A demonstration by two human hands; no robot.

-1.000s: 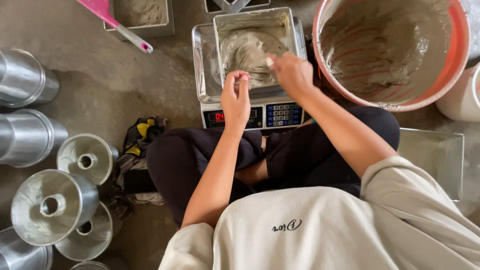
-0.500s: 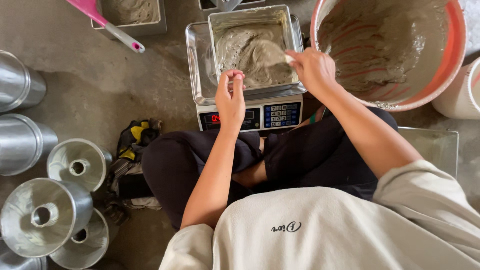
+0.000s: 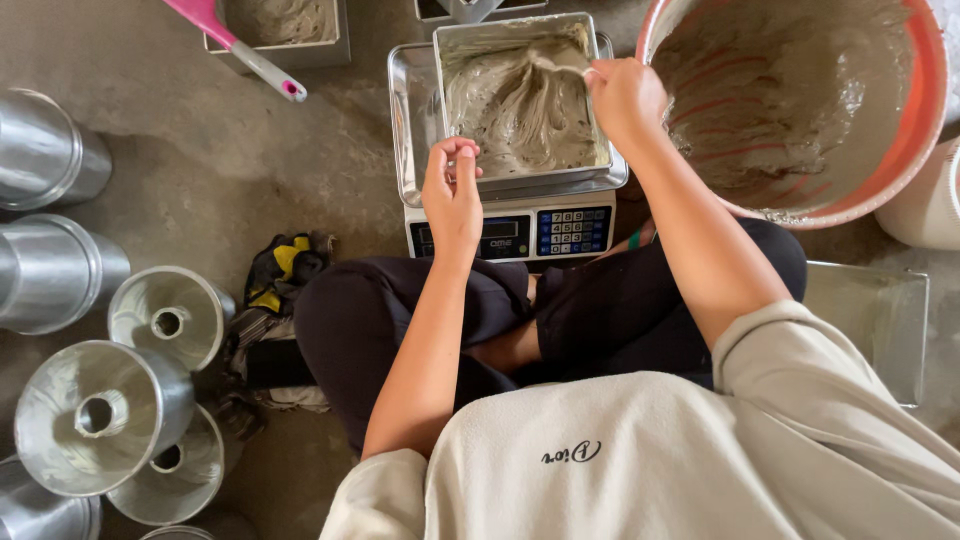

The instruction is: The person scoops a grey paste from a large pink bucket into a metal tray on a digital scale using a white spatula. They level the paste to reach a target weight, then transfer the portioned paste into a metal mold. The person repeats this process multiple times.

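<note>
I sit cross-legged on the floor in front of a digital scale (image 3: 520, 232). On it stands a square metal tin (image 3: 520, 105) filled with grey-brown batter, set on the scale's steel tray (image 3: 410, 120). My right hand (image 3: 625, 95) grips a small utensil whose tip lies in the batter near the tin's right wall. My left hand (image 3: 452, 195) hovers at the tin's near left corner, fingers curled together, holding nothing I can make out. A large orange bucket (image 3: 925, 110) of the same batter stands right of the scale.
Several shiny tube cake moulds (image 3: 100, 415) stand on the floor to my left. A pink-handled spatula (image 3: 235, 40) rests on another filled tin (image 3: 290, 25) at the top left. An empty square tin (image 3: 880, 320) lies at my right knee. A crumpled cloth (image 3: 275, 275) lies by my left knee.
My right hand has moved from the tin's near edge to its right side and now works a utensil in the batter. My left hand stayed near the tin's front corner.
</note>
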